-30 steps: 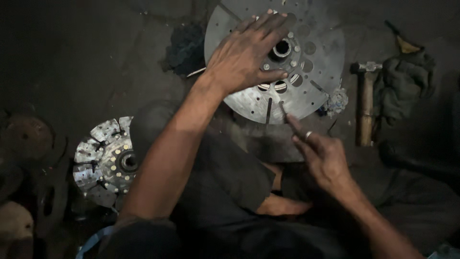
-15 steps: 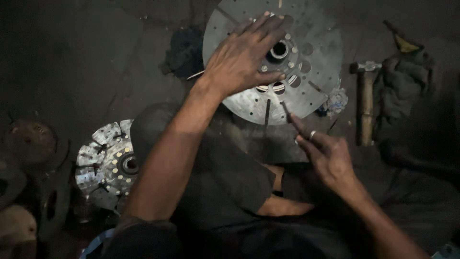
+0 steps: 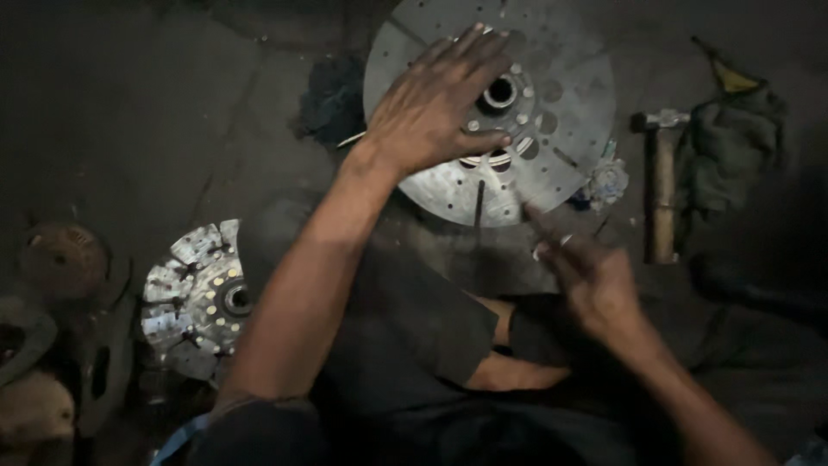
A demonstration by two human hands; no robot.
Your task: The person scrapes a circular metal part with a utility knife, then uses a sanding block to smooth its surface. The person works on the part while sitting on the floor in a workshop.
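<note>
The metal disc (image 3: 552, 164) is cut off at the top edge and partly hidden under the left hand (image 3: 435, 108).

No packages, labels, signs or screens — none visible.

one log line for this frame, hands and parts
left hand: flat on round metal disc | right hand: finger at disc edge | hammer: right of disc

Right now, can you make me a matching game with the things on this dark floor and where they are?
Things:
1. large round grey metal disc with holes
2. wooden-handled hammer
3. smaller segmented metal disc
4. crumpled green cloth

Places:
A. far right, beyond the hammer
B. under the left hand
C. low on the left
D. between big disc and cloth

Pairs: 1-B, 2-D, 3-C, 4-A
</note>
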